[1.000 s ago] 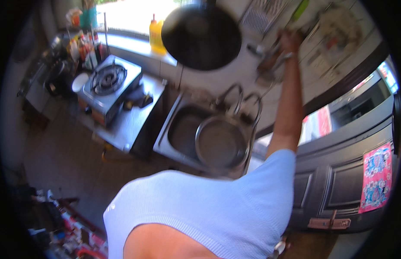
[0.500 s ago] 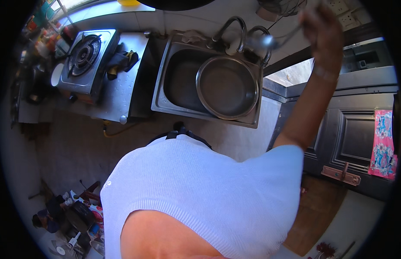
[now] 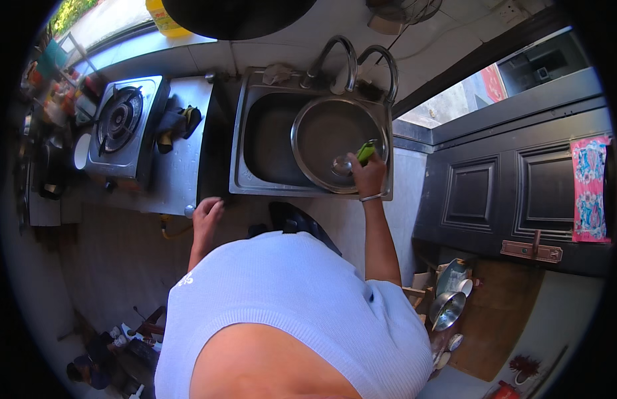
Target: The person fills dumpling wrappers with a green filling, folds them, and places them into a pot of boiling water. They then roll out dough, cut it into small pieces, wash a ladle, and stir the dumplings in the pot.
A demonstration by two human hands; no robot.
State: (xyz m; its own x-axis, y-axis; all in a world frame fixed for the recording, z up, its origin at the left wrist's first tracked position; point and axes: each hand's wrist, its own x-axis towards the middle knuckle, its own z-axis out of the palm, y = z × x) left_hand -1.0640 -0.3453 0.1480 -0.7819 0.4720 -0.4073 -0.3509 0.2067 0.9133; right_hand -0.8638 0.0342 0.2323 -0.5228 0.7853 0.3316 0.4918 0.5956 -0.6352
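My right hand (image 3: 370, 178) is closed over the right side of a round steel basin (image 3: 328, 133), which rests at a tilt in the steel sink (image 3: 239, 159). It grips a metal ladle (image 3: 342, 165), whose rounded head shows inside the basin. A bright green piece (image 3: 366, 152) sticks up from the same hand; it could be the ladle's handle, but I cannot tell. My left hand (image 3: 207, 216) hangs by the front corner of the steel counter, holding nothing, its fingers loosely apart.
Two curved faucets (image 3: 352, 63) rise behind the sink. On the counter to the left stand a gas stove (image 3: 122, 123) and a dark cloth (image 3: 177, 126). A black wok (image 3: 235, 13) hangs at the top. At the right is a dark panelled door (image 3: 471, 193), with metal bowls (image 3: 448, 310) below it.
My right hand has come down from the upper right, beside the wall, to the basin, bringing the ladle. My left hand has come into view by the counter.
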